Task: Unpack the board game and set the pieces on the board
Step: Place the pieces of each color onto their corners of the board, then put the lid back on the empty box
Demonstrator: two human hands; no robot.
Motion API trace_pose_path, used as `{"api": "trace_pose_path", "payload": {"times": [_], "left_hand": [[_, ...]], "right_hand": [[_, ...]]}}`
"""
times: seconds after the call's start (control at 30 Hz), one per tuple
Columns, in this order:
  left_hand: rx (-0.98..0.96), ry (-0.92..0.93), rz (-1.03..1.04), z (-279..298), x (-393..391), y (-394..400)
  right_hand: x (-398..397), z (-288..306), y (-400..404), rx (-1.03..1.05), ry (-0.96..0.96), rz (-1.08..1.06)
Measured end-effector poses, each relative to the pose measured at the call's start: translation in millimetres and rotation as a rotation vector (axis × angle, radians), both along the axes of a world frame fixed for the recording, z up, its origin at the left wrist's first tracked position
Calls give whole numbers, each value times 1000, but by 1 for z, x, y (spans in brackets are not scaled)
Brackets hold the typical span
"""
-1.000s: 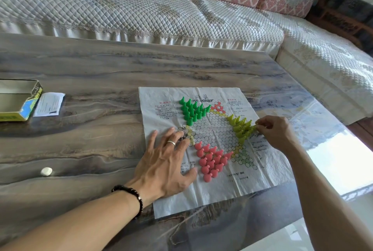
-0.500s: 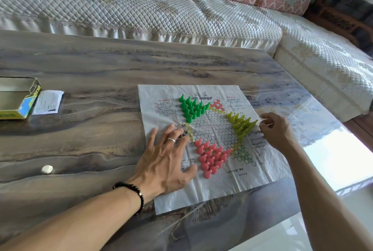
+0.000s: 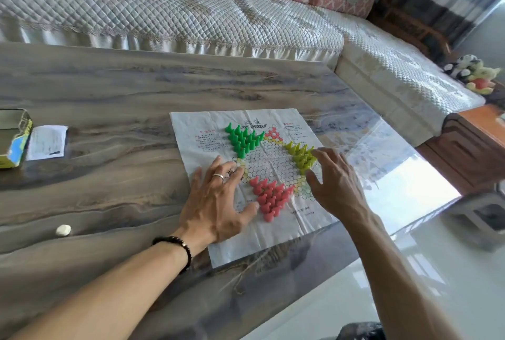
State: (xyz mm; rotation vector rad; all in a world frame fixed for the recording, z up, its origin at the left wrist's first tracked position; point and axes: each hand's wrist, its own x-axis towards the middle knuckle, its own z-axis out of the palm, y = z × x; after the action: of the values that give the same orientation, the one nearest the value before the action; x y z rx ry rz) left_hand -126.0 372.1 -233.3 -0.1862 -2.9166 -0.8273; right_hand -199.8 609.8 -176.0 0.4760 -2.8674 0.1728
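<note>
The paper game board (image 3: 284,126) is lying flat near the table's (image 3: 109,99) right front corner, carrying three triangular clusters: green pieces (image 3: 244,139), yellow-green pieces (image 3: 302,156) and pink pieces (image 3: 270,197). The left hand (image 3: 216,203) is pressing the board's left part with fingers spread flat. The right hand (image 3: 334,183) is hovering, fingers spread and holding nothing, just beside the yellow-green cluster. The opened box (image 3: 13,138) and a paper slip (image 3: 47,142) are sitting far left.
</note>
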Motion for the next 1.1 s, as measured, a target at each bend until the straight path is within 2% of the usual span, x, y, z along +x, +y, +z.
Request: {"api": "trace_pose_path", "payload": {"times": [0.27, 0.5, 0.77, 1.1], "left_hand": [[129, 60, -19, 2, 4, -7], [234, -59, -50, 13, -1, -15], [43, -24, -82, 20, 17, -54], [-19, 85, 66, 22, 94, -138]], "right_hand": [[51, 2, -43, 48, -44, 13], [74, 6, -63, 58, -62, 30], [89, 15, -94, 32, -95, 68], [118, 0, -168, -32, -118, 238]]}}
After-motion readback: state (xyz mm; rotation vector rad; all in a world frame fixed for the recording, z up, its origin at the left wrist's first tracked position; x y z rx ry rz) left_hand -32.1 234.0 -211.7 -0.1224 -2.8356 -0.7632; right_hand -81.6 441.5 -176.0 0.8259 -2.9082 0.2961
